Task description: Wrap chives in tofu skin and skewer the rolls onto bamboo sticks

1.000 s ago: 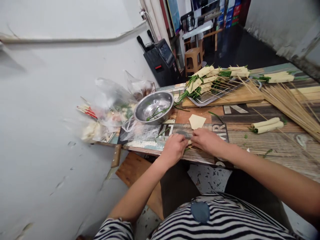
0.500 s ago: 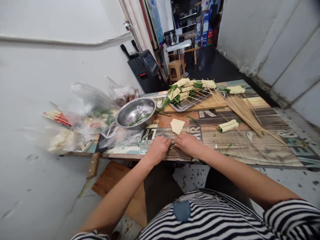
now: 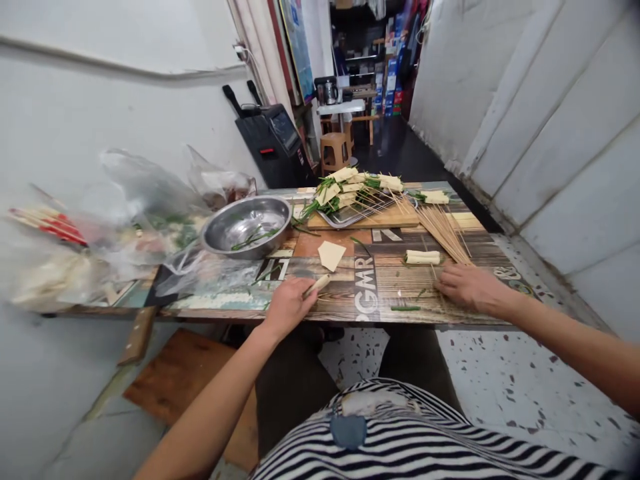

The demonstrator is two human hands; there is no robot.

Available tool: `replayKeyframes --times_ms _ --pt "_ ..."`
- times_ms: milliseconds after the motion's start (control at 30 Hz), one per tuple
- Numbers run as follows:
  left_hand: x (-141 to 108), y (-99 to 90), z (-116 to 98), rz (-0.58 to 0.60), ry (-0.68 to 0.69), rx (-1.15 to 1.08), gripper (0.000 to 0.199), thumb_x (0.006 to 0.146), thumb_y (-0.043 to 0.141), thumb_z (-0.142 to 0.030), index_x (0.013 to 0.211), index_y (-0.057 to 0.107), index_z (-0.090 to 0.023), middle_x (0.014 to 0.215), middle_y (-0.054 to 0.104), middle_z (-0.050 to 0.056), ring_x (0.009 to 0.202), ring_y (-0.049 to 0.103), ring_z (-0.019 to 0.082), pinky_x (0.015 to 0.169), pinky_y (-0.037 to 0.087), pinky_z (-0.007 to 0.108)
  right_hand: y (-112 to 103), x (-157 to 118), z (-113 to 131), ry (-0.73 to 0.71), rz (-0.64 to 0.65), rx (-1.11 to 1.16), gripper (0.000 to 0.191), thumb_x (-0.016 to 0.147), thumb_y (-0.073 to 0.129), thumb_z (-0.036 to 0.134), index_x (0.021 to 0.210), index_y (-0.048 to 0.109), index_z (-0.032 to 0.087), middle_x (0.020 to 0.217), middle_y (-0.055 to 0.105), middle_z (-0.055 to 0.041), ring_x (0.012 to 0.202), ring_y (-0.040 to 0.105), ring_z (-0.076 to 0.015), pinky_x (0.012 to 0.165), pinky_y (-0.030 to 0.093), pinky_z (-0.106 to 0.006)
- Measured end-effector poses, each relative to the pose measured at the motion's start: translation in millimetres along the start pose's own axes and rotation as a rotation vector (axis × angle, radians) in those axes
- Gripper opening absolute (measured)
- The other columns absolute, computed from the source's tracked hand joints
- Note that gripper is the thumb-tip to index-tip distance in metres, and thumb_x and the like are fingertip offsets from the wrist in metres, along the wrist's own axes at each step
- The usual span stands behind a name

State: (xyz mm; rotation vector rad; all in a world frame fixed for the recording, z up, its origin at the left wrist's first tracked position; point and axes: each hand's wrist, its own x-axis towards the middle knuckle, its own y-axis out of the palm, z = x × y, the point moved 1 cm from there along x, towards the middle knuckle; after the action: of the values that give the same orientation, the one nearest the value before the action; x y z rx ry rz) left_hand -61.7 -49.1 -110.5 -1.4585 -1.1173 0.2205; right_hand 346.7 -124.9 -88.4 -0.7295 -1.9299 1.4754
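My left hand (image 3: 289,303) is closed on a small pale roll (image 3: 320,285) near the table's front edge. Just beyond it a loose pale sheet (image 3: 331,255) lies flat. On the right, my right hand (image 3: 463,285) has its fingers pressed together at a thin skewer (image 3: 434,269), beside rolls (image 3: 423,257) lying side by side. A fan of bare skewers (image 3: 443,230) spreads just behind that hand. Several sheet-and-greens skewers (image 3: 350,187) are heaped on a metal tray (image 3: 340,219) at the back.
A steel bowl (image 3: 247,227) with some green stalks stands left of the middle. Plastic bags (image 3: 150,193) crowd the far left, near a cleaver with a wooden handle (image 3: 137,335) that juts past the table edge. A wooden board (image 3: 415,217) lies under the tray.
My hands have parted. The left now holds the roll up alone, and the right has moved across to the skewer beside the finished rolls. The view has shifted to the right.
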Motion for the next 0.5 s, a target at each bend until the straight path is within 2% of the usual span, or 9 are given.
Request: replayKeyframes --times_ms 67,133,233,300,333,400,500 --pt "-2.5 -3.5 -1.2 -0.004 -0.034 -0.013 0.020 0.087 0.051 -0.027 0.085 0.069 -0.019 0.084 0.072 0.006 0.077 0.064 0.017 0.073 0.049 0.027 -4.7 29.7 24.7 -0.134 0.039 -0.011 0.023 0.093 0.044 0.020 0.083 0.065 0.016 0.081 0.058 -0.0064 0.080 0.046 -0.0168 0.075 0.034 -0.032" --pt "-5.2 -7.5 -1.2 -0.009 -0.078 -0.006 0.020 0.086 0.051 -0.026 0.082 0.069 -0.019 0.081 0.072 0.005 0.075 0.064 0.017 0.071 0.048 0.027 -8.9 71.4 48.4 -0.176 0.038 -0.015 0.023 0.093 0.044 0.019 0.084 0.065 0.015 0.084 0.059 -0.0077 0.081 0.045 -0.0177 0.073 0.032 -0.032" --pt "-8.7 -11.7 -0.3 0.015 -0.139 0.029 0.018 0.085 0.053 -0.024 0.079 0.069 -0.018 0.076 0.071 0.004 0.070 0.063 0.017 0.067 0.046 0.026 -12.0 133.7 72.9 -0.095 0.031 0.006 0.025 0.093 0.044 0.020 0.085 0.067 0.013 0.085 0.061 -0.0096 0.083 0.047 -0.0185 0.072 0.031 -0.031" --pt "-10.6 -12.0 1.3 0.026 -0.164 0.060 0.018 0.084 0.053 -0.022 0.079 0.070 -0.018 0.077 0.071 0.005 0.070 0.063 0.017 0.067 0.045 0.026 -14.7 155.0 74.9 -0.001 -0.008 0.070 0.029 0.094 0.043 0.026 0.087 0.068 0.013 0.086 0.062 -0.0101 0.084 0.049 -0.0190 0.072 0.032 -0.031" --pt "-11.4 -11.0 2.4 0.019 -0.173 0.073 0.017 0.084 0.054 -0.022 0.080 0.070 -0.017 0.078 0.071 0.005 0.072 0.063 0.017 0.067 0.045 0.027 -16.6 155.6 70.9 0.065 -0.045 0.111 0.032 0.095 0.042 0.029 0.089 0.069 0.014 0.087 0.063 -0.0100 0.085 0.050 -0.0190 0.072 0.033 -0.031" --pt "-12.4 -6.8 4.5 -0.009 -0.191 0.086 0.016 0.084 0.054 -0.021 0.081 0.070 -0.017 0.079 0.072 0.006 0.074 0.063 0.018 0.069 0.045 0.028 -20.4 136.5 57.7 0.236 -0.127 0.184 0.036 0.096 0.039 0.032 0.095 0.070 0.016 0.088 0.064 -0.0095 0.085 0.053 -0.0188 0.073 0.036 -0.030" --pt "-9.2 3.8 4.3 -0.029 -0.216 0.060 0.015 0.083 0.056 -0.020 0.080 0.070 -0.017 0.078 0.071 0.006 0.074 0.063 0.019 0.070 0.045 0.028 -19.1 78.4 46.9 0.474 -0.075 0.178 0.041 0.095 0.037 0.038 0.092 0.071 0.016 0.080 0.064 -0.0096 0.074 0.057 -0.0203 0.066 0.040 -0.031"
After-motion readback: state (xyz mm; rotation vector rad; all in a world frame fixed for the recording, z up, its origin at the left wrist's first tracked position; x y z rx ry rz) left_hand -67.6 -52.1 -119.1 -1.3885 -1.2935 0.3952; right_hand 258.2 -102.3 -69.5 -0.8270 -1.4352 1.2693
